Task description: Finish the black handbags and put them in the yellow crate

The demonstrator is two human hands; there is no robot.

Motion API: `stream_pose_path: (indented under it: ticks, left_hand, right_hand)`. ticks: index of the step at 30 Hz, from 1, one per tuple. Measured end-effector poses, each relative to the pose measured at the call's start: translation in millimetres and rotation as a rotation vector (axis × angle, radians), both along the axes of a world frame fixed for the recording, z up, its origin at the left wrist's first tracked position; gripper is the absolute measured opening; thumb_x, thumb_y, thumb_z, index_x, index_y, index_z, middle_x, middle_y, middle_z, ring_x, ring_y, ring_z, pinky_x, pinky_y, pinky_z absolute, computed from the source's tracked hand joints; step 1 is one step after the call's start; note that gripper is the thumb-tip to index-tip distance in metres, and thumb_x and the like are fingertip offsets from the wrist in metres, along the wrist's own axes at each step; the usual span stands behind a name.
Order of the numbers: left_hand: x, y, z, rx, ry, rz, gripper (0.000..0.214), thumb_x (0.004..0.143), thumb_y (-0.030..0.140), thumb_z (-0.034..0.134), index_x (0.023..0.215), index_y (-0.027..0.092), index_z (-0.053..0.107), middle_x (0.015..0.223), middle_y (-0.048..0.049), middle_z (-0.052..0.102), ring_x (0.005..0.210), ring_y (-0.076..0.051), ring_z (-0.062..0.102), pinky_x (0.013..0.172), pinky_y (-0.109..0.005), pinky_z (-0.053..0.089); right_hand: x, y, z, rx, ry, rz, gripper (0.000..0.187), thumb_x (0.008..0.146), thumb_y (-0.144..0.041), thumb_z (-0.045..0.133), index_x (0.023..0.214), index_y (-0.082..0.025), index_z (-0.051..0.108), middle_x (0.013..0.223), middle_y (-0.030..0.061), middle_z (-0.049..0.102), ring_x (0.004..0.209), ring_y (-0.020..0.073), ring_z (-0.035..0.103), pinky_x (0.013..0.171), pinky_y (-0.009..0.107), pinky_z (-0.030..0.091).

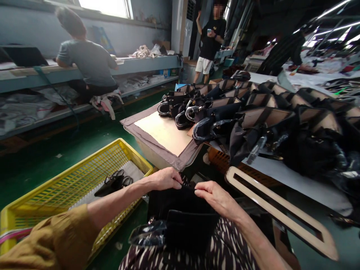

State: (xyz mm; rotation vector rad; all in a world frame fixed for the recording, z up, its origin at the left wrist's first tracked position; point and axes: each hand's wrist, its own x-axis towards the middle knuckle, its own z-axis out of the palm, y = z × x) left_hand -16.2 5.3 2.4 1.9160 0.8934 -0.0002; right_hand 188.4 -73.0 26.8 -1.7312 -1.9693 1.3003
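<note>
Mustard cloth of the left sleeve (53, 236) looms closest to me, beside a lap in dark, pale-flecked fabric (143, 258). On that lap sits a black bag (188, 228), its far edge stretched between the worker's two hands. Fingers of the left hand (168, 177) are pinched narrow on that edge; those of the right hand (212, 193) grip it a little way along, so most of the bag lies below the fingers, toward the body. One plastic-wrapped handle (149, 234) droops at its left. Just beside the left forearm, a yellow crate (119, 143) holds a small black item with loops (112, 183). Beyond, dark open bags (261, 122) crowd the worktop (270, 170), near a pale slotted frame (281, 210).
</note>
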Motion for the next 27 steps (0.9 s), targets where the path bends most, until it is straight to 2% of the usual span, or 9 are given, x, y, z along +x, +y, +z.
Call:
stream_pose_path:
  ticks: [4,10,14,17,22,27]
  left_hand:
    - [6.8,-2.7,4.7,-0.013,0.045,0.07,0.016,0.063,0.022,0.055,0.068,0.015,0.068,0.06,0.0023,0.053,0.056,-0.01,0.043,0.05,-0.019,0.03]
    - [13.7,-11.5,13.0,0.052,0.157,0.203,0.014,0.062,0.024,0.057,0.067,0.017,0.068,0.054,0.0024,0.047,0.054,-0.011,0.041,0.049,-0.021,0.027]
    - [15.9,-16.0,19.5,0.078,0.205,0.224,0.015,0.063,0.025,0.057,0.068,0.018,0.069,0.058,0.0021,0.05,0.056,-0.011,0.042,0.05,-0.021,0.027]
    - [17.5,-17.9,19.5,0.093,0.202,0.219,0.015,0.063,0.024,0.058,0.07,0.019,0.07,0.064,0.0015,0.056,0.059,-0.012,0.044,0.052,-0.021,0.028]
    - [19.8,-18.2,18.9,0.124,0.208,0.159,0.014,0.065,0.025,0.058,0.07,0.018,0.07,0.063,0.0015,0.056,0.057,-0.011,0.044,0.051,-0.02,0.028]
    - [7.5,-9.1,21.7,0.229,0.074,-0.077,0.015,0.069,0.021,0.054,0.07,0.016,0.069,0.059,0.0012,0.056,0.056,-0.011,0.045,0.054,-0.019,0.032]
  right_hand:
    - [1.0,5.7,-2.4,-0.026,-0.056,0.03,0.023,0.078,-0.029,0.045,0.059,-0.017,0.05,0.054,-0.0057,0.039,0.054,0.0092,0.038,0.051,0.02,0.026]
    - [-14.1,7.1,11.7,0.168,-0.338,0.015,0.018,0.078,-0.023,0.048,0.065,-0.021,0.061,0.062,0.0002,0.058,0.065,0.0138,0.05,0.058,0.024,0.027]
    - [-25.3,11.7,11.2,0.176,-0.27,0.081,0.021,0.079,-0.027,0.049,0.064,-0.022,0.063,0.062,0.0003,0.061,0.063,0.0126,0.052,0.057,0.023,0.027]
    - [-30.9,14.5,6.0,0.17,-0.246,0.075,0.02,0.078,-0.027,0.048,0.067,-0.022,0.064,0.064,0.0003,0.063,0.062,0.0122,0.053,0.057,0.023,0.027]
    - [-33.6,12.7,3.0,0.161,-0.211,0.083,0.02,0.079,-0.028,0.048,0.069,-0.023,0.064,0.065,-0.0003,0.062,0.063,0.0114,0.052,0.057,0.021,0.027]
    - [-27.3,7.0,1.5,0.162,-0.165,0.028,0.024,0.078,-0.028,0.046,0.058,-0.019,0.056,0.054,-0.003,0.051,0.056,0.0093,0.043,0.053,0.022,0.023]
